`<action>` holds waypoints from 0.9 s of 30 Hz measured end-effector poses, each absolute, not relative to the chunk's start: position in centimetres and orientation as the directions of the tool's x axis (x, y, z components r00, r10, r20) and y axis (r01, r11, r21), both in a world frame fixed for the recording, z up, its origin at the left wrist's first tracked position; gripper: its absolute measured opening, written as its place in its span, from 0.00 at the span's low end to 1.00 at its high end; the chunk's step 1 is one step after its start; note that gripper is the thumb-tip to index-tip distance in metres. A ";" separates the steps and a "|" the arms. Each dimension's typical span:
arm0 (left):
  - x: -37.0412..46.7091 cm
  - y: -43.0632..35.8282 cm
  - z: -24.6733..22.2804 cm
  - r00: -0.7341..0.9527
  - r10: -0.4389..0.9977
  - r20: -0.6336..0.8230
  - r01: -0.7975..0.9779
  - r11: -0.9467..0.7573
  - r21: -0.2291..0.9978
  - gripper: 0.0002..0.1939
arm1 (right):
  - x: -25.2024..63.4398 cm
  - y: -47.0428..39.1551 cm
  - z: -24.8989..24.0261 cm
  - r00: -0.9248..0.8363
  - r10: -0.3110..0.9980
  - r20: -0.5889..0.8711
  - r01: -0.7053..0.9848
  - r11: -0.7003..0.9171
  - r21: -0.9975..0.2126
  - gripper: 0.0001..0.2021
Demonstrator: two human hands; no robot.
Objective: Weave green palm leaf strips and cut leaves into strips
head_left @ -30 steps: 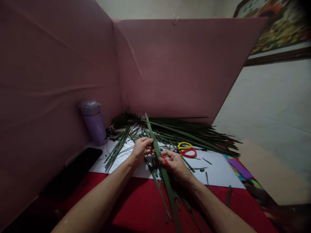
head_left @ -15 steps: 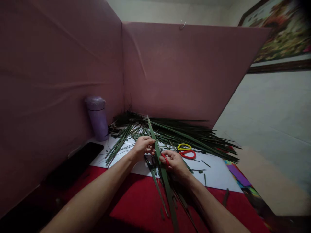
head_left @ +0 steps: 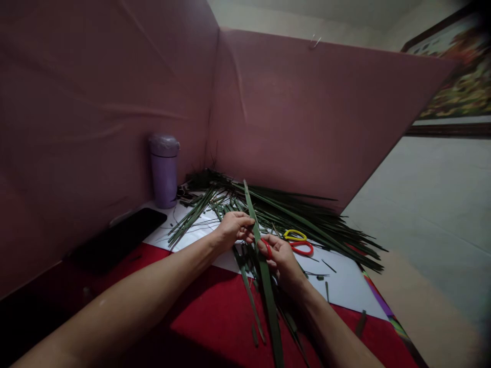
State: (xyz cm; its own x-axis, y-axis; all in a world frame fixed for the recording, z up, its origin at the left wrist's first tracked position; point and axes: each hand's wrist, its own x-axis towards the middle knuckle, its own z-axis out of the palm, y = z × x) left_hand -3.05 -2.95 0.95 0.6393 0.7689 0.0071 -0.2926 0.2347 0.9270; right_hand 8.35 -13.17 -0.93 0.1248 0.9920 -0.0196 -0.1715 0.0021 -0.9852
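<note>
A long green leaf strip [head_left: 264, 276] runs from the middle of the view down toward the front edge. My left hand [head_left: 235, 228] pinches it near its upper part. Just below and to the right, my right hand [head_left: 279, 256] grips the same leaf, with a small red loop [head_left: 266, 249] at its fingers; what the loop belongs to is mostly hidden. Right behind that hand lie scissors with one yellow and one red handle [head_left: 302, 248]. Narrow cut strips [head_left: 247, 291] hang or lie below my hands.
A big pile of long green leaves [head_left: 318, 220] spreads across the back of the white sheet [head_left: 345, 283]. At the left stand a purple bottle [head_left: 164, 176] and a flat black object [head_left: 123, 237]. Red cloth [head_left: 207, 317] covers the front; pink panels [head_left: 284, 112] rise behind.
The camera view has turned and tilted, so the scene sits further right at the top. Both hands keep their hold on the leaf, with hardly any change between them.
</note>
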 end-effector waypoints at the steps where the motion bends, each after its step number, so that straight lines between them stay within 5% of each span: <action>1: -3.0 -2.9 0.9 0.639 0.769 0.008 -0.297 0.238 0.925 0.06 | 8.3 -13.2 -0.9 0.115 0.993 -0.010 -0.182 0.011 -0.983 0.18; 27: -2.8 -3.3 0.4 0.657 0.751 0.067 -0.295 0.174 0.940 0.06 | 8.5 -12.7 -1.8 0.154 0.985 0.075 -0.208 0.106 -0.972 0.15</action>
State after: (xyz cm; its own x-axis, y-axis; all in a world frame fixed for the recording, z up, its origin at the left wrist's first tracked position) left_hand -2.77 -3.31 0.43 0.6571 0.7509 0.0667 -0.2945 0.1742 0.9396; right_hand 8.49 -12.67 -1.78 0.1542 0.9852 0.0748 -0.2083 0.1064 -0.9722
